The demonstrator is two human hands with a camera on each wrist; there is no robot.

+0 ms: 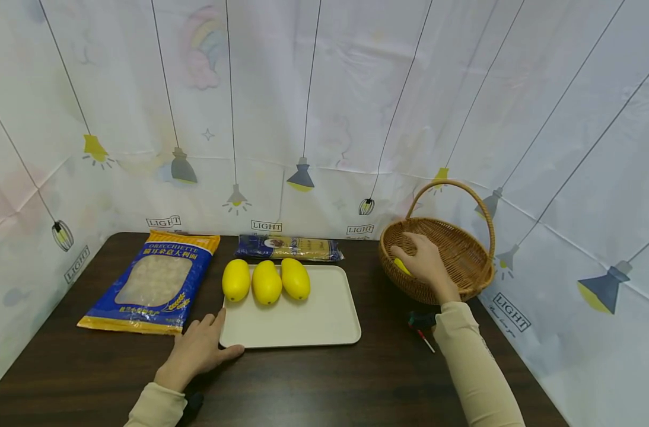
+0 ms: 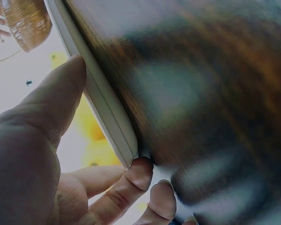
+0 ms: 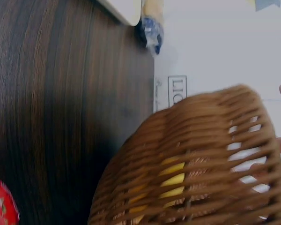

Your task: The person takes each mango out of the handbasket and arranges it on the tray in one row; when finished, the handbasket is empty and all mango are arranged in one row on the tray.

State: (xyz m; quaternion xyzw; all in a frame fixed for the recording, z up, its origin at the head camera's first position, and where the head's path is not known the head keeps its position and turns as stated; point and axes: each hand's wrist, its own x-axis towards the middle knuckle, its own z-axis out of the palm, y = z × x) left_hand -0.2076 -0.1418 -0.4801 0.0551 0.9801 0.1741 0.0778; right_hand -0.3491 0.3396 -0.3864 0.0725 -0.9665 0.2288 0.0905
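Observation:
At the front left corner of a cream tray point(image 1: 319, 320), my left hand point(image 1: 199, 347) holds the rim, thumb along the front edge, fingers at the left side. The left wrist view shows the thumb on the tray's rim point(image 2: 96, 89) and curled fingers around the corner. Three yellow mangoes point(image 1: 267, 282) lie along the tray's back left. My right hand point(image 1: 423, 258) reaches into a wicker basket point(image 1: 458, 261), fingers spread over another yellow mango point(image 1: 401, 267), partly hidden by the hand. Through the weave, yellow point(image 3: 173, 180) shows below the fingers.
A blue-and-yellow orecchiette bag point(image 1: 156, 281) lies left of the tray, and a long pasta packet point(image 1: 289, 248) behind it. The basket's tall arched handle point(image 1: 463, 187) rises beside the right hand. A thin red-and-white stick point(image 1: 425, 341) is near the right wrist. A printed curtain point(image 1: 324, 118) surrounds the table.

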